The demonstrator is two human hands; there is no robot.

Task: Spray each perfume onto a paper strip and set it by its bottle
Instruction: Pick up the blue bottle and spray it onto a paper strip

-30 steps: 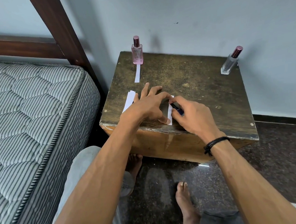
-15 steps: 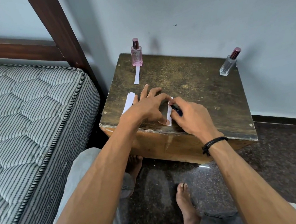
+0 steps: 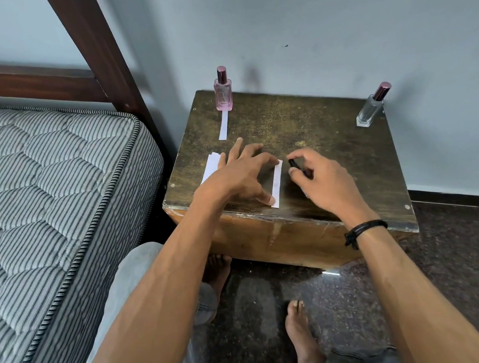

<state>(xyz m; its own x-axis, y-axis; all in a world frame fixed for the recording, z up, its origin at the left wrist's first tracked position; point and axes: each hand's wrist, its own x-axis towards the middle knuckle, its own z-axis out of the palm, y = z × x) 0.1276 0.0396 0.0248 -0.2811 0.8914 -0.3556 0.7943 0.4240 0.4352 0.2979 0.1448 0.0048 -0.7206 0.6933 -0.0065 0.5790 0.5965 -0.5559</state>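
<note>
Left hand [image 3: 241,178] is spread flat on the near left of the table [image 3: 331,143]. Its thumb tip and a fingertip pin a strip [image 3: 276,183] that runs near to far, close to the near edge. Right hand [image 3: 320,182] pinches a dark pen [image 3: 293,164] just right of the strip. The hands are apart.

Pink bottle [image 3: 223,93] stands far left with a second strip [image 3: 223,126] laid just in front of it. Clear bottle [image 3: 371,107] stands far right with no strip by it. Spare strips [image 3: 210,166] lie partly under my left wrist.

Handling, my judgement: the strip is thin paper, very light and limp, and lies flush with the wood. I would slide it over the near edge and pinch one end. The bottles look like glass, smooth and breakable, so I'd grip the body, not the cap.

Against half a second ago: the right hand and pen were against the strip beside the left fingers and have pulled off to the right. The left hand holds its press.
</note>
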